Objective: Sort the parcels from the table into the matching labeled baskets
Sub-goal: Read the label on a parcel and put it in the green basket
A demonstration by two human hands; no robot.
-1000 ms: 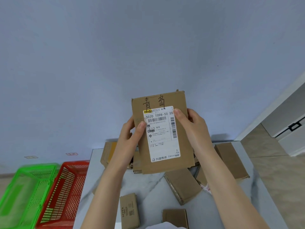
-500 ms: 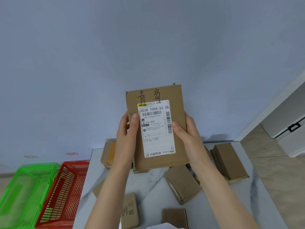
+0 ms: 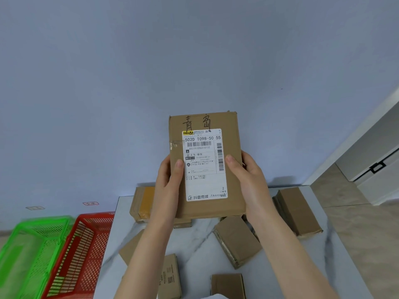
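Note:
I hold a flat brown cardboard parcel (image 3: 205, 165) upright in front of me, above the table. It carries a white shipping label and handwritten characters at its top. My left hand (image 3: 170, 186) grips its left edge, thumb on the front. My right hand (image 3: 248, 180) grips its right edge the same way. Several more brown parcels (image 3: 237, 240) lie on the white marble table (image 3: 194, 240) below. On the floor to the left stand a red basket (image 3: 79, 255) and a green basket (image 3: 32, 253), side by side.
A blue-grey wall rises behind the table, with two small labels (image 3: 90, 203) low on it above the baskets. A white door and frame (image 3: 371, 147) stand at the right, with tiled floor beside the table.
Both hands have raised the parcel a little and squared it upright. The left thumb has slid from the label toward the parcel's left edge.

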